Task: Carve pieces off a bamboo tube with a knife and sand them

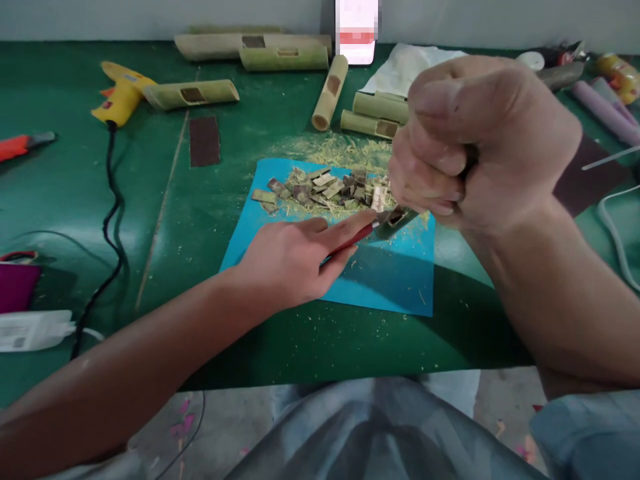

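My left hand [295, 260] is closed around a slim red-handled tool [353, 240], its index finger stretched along the handle. The tool's metal end meets a green bamboo tube [395, 223] with a cut opening, low over a blue sheet [320, 267]. Raised close to the camera, my right hand [485, 133] makes a tight fist. Whatever it grips, if anything, is hidden, and it covers the tube's far end. Bamboo chips [325, 187] and pale shavings lie on the sheet behind my left hand.
Several cut bamboo tubes [285, 57] lie toward the back, near an upright phone [357, 50] and white paper [400, 63]. On the left are a yellow glue gun [120, 93] with a black cord and dark sandpaper [204, 141]. A green table [200, 360] bears everything.
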{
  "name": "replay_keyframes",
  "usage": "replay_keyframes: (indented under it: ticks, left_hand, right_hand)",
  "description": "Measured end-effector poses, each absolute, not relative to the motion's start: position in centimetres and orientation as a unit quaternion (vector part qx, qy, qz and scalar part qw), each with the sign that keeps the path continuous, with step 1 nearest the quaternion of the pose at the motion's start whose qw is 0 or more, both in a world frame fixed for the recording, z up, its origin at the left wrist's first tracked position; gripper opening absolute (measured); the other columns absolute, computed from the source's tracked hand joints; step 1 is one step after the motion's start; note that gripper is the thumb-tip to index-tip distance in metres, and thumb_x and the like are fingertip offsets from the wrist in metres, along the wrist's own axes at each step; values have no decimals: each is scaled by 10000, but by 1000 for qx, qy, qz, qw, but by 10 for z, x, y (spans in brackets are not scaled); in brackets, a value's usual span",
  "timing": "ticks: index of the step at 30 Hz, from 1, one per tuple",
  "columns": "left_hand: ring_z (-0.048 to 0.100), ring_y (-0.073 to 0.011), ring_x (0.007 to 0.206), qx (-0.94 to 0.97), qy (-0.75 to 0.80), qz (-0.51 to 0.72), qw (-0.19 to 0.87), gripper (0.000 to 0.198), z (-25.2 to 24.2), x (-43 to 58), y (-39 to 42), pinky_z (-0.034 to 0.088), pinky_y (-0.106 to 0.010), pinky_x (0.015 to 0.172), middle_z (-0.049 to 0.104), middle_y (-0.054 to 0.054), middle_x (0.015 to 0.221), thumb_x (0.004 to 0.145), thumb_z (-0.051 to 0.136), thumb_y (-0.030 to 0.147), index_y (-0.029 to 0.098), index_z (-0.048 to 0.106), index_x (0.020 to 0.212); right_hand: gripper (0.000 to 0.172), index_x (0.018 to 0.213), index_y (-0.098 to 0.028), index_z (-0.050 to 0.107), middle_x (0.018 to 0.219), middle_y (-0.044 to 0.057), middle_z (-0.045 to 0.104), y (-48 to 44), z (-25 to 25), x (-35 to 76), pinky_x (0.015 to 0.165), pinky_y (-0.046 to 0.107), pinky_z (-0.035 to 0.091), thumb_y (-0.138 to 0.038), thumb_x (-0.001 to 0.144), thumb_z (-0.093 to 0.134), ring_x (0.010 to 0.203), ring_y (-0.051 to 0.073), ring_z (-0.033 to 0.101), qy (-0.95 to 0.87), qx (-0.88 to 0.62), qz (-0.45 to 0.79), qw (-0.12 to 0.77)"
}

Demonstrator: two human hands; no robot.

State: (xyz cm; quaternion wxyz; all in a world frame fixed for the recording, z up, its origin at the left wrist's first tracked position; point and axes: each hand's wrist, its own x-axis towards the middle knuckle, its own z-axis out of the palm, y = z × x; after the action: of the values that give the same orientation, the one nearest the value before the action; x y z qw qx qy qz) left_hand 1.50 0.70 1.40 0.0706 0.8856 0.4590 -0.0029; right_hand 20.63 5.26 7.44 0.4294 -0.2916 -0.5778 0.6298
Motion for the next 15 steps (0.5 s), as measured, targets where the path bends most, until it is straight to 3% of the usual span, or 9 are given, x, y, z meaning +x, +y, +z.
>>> replay_keyframes:
  ticks: [6,12,15]
  left_hand:
    - [708,-173,870,885,440,21,150,520,23,8,7,468,-233,691,752,-3,1077,986,419,399,360,390,1503]
    - [697,-194,702,866,482,11,132,489,36,11,-5,456,-271,634,769,-25,880,979,426,380,306,483,1459]
    - [704,-190,739,860,487,5,151,516,34,14,-4,479,-266,673,768,-27,907,979,428,373,302,438,1490]
  right_hand:
    - [486,449,-201,375,398,-55,270,51,75,205,352,263,203,-133,923,457,311,85,276,-585,-334,596,437]
    - [494,452,-197,377,375,-50,316,49,77,205,346,265,204,-122,935,448,305,87,293,-597,-329,584,442]
    - [509,441,-195,369,369,-52,323,50,77,206,336,264,204,-114,936,458,299,83,291,-593,-321,595,438]
